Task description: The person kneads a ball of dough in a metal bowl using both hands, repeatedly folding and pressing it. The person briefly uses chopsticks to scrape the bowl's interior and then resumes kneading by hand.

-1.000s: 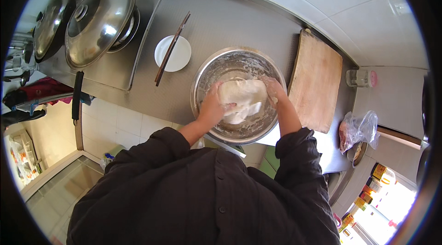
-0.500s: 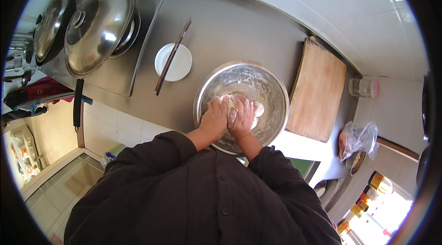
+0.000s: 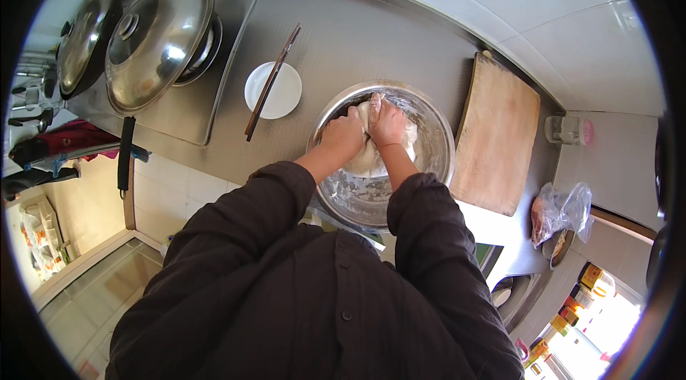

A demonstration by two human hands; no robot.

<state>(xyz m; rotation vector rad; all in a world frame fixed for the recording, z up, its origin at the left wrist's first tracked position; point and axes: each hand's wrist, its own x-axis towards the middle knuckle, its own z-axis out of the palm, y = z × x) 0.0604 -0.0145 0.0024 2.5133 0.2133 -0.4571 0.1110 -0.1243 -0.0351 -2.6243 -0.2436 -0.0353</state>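
Observation:
A lump of pale dough [image 3: 366, 161] lies in a floury metal bowl [image 3: 444, 176] at the counter's front edge. My left hand [image 3: 344, 135] is closed on the dough's left side, fingers curled over its far edge. Beside it, my right hand [image 3: 386, 123] grips the far part of the dough, with a pinched-up bit showing at the fingertips. Both hands are inside the bowl, close together. Flour and dough smears coat the bowl's inner wall.
Left of the bowl is a white bowl [image 3: 285, 93] with chopsticks [image 3: 271, 83] laid across it. A wooden board [image 3: 496, 133] leans or lies at the right. Farther left stands a lidded wok [image 3: 161, 41]. A glass jar [image 3: 564, 130] and plastic bag [image 3: 562, 212] are at far right.
Both hands have moved away from my body, toward the bowl's far side. Their fingers have gone from pressing down to curling round the dough, and more of it shows below them.

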